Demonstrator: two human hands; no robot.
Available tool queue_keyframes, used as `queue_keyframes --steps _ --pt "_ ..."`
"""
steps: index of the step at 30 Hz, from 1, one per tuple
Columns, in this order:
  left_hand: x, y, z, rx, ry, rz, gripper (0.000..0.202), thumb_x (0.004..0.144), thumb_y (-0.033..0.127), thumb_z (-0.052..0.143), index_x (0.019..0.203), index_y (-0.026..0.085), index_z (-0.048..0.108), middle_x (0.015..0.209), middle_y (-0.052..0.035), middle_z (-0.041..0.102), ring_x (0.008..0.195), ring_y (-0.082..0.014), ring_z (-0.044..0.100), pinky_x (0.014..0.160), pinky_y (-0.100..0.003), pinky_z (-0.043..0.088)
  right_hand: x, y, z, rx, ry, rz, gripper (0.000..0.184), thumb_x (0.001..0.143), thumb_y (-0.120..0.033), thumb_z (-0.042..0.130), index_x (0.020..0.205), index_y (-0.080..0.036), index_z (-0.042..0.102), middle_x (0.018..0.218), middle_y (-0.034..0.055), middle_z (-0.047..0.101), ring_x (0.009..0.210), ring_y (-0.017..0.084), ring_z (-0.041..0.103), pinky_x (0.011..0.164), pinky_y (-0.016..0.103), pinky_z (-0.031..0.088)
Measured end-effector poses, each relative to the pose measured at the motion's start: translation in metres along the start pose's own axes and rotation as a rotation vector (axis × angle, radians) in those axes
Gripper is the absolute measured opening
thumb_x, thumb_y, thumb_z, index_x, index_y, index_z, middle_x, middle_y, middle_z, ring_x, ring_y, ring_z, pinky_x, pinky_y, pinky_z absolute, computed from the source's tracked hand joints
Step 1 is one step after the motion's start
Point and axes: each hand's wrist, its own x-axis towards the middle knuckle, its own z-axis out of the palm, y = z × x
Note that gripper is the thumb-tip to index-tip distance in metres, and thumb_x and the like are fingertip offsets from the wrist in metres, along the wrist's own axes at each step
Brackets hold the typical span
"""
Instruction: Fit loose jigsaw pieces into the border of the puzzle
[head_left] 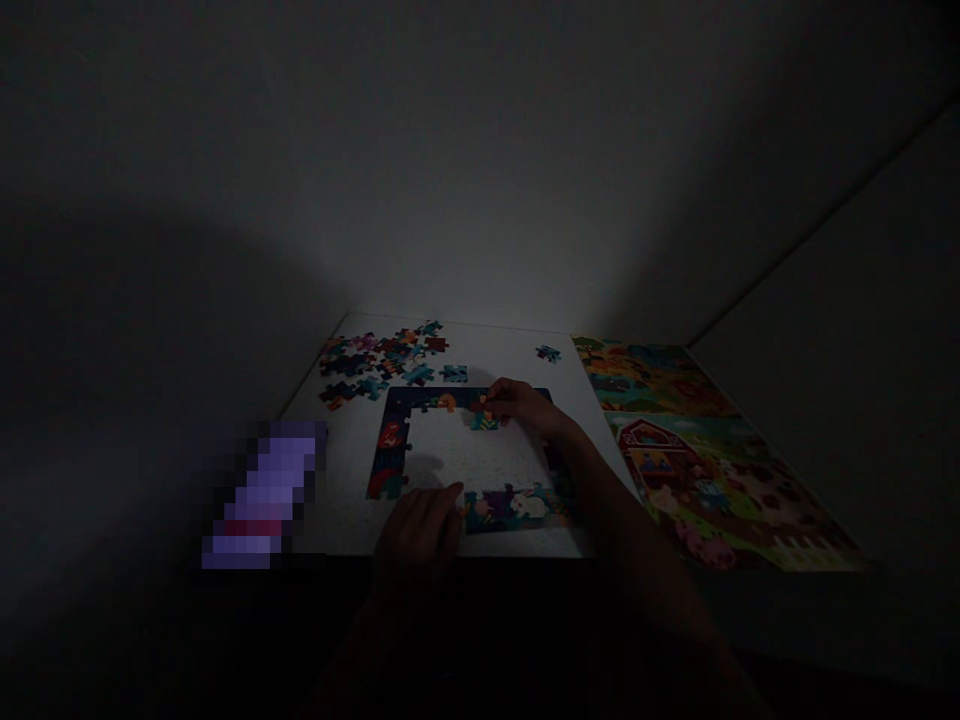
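A partly built jigsaw puzzle lies on the white table as a dark border around a bare middle. My right hand reaches over its top edge, fingers pinched on a puzzle piece with green and yellow parts. That piece touches or overlaps the inner side of the top border; the dim light hides which. Near the lower left corner, my left hand rests palm down, thumb stretched out, beside the joined bottom row. It appears to hold nothing.
Loose puzzle pieces are heaped at the back left, with a single piece above the border and another cluster at the back right. Two finished pictures, animals and a farm, lie right. A blurred purple object is left.
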Motion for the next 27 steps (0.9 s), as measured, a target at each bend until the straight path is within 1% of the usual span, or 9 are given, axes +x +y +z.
queue_keyframes --steps 2,4,8,10,12,16,19,21,27 --pt "0.000 0.000 0.000 0.003 -0.016 -0.005 0.022 0.095 0.013 0.046 0.109 0.014 0.063 0.085 -0.0055 0.071 0.077 -0.0184 0.066 0.076 -0.034 0.053 -0.001 -0.001 0.002 0.023 -0.049 0.013 0.031 0.067 -0.036 0.080 0.081 -0.019 0.058 0.086 0.0032 0.072 0.063 0.011 0.060 0.054 0.022 0.045" --pt "0.001 0.001 0.000 0.004 -0.024 -0.012 0.022 0.095 0.013 0.047 0.110 0.015 0.063 0.086 -0.0057 0.072 0.078 -0.0186 0.066 0.077 -0.034 0.054 -0.003 -0.003 0.004 0.038 -0.074 0.029 0.032 0.066 -0.036 0.080 0.081 -0.019 0.057 0.087 0.0030 0.073 0.064 0.011 0.060 0.054 0.022 0.045" --pt "0.000 -0.001 0.000 -0.020 -0.020 -0.036 0.023 0.096 0.014 0.047 0.111 0.016 0.064 0.089 -0.0057 0.071 0.082 -0.0188 0.067 0.079 -0.033 0.054 -0.004 -0.007 0.011 0.001 -0.085 0.038 0.036 0.064 -0.038 0.082 0.080 -0.019 0.056 0.072 -0.0019 0.067 0.056 0.009 0.056 0.052 0.022 0.044" --pt "0.000 -0.003 0.000 -0.048 -0.037 -0.053 0.024 0.096 0.015 0.047 0.113 0.017 0.064 0.092 -0.0059 0.071 0.085 -0.0188 0.067 0.080 -0.033 0.055 -0.004 -0.007 0.013 -0.020 -0.092 0.032 0.036 0.066 -0.040 0.081 0.080 -0.020 0.055 0.066 -0.0041 0.064 0.053 0.009 0.053 0.051 0.022 0.042" --pt "0.001 -0.006 -0.001 -0.081 -0.069 -0.088 0.025 0.097 0.017 0.046 0.115 0.017 0.063 0.096 -0.0063 0.070 0.089 -0.0187 0.067 0.081 -0.032 0.056 -0.002 -0.006 0.014 -0.024 -0.106 0.021 0.034 0.068 -0.039 0.079 0.081 -0.020 0.054 0.064 -0.0048 0.063 0.052 0.009 0.053 0.050 0.021 0.040" --pt "0.004 -0.010 -0.005 -0.135 -0.142 -0.177 0.029 0.097 0.020 0.045 0.120 0.020 0.063 0.105 -0.0068 0.068 0.096 -0.0185 0.067 0.086 -0.032 0.057 0.000 0.000 0.015 0.027 -0.180 0.002 0.029 0.068 -0.027 0.075 0.088 -0.020 0.055 0.072 -0.0025 0.068 0.059 0.011 0.060 0.052 0.022 0.041" --pt "0.003 -0.012 -0.006 -0.159 -0.182 -0.180 0.031 0.096 0.021 0.046 0.123 0.022 0.062 0.110 -0.0067 0.067 0.100 -0.0187 0.067 0.089 -0.032 0.057 0.000 0.001 0.018 0.042 -0.218 0.008 0.037 0.067 -0.022 0.074 0.100 -0.020 0.057 0.077 -0.0015 0.070 0.064 0.013 0.062 0.055 0.023 0.043" --pt "0.002 -0.014 -0.006 -0.166 -0.217 -0.164 0.032 0.097 0.022 0.046 0.125 0.022 0.060 0.113 -0.0066 0.067 0.103 -0.0192 0.066 0.091 -0.033 0.056 0.000 0.000 0.022 0.037 -0.229 0.011 0.040 0.067 -0.021 0.074 0.104 -0.020 0.058 0.077 -0.0014 0.070 0.065 0.013 0.063 0.057 0.023 0.045" --pt "0.000 -0.021 -0.006 -0.136 -0.292 -0.127 0.035 0.097 0.023 0.046 0.131 0.023 0.056 0.124 -0.0083 0.061 0.113 -0.0207 0.062 0.095 -0.035 0.054 -0.002 -0.003 0.031 0.007 -0.249 -0.033 0.027 0.071 -0.020 0.072 0.096 -0.020 0.063 0.078 -0.0008 0.070 0.070 0.014 0.064 0.066 0.027 0.051"
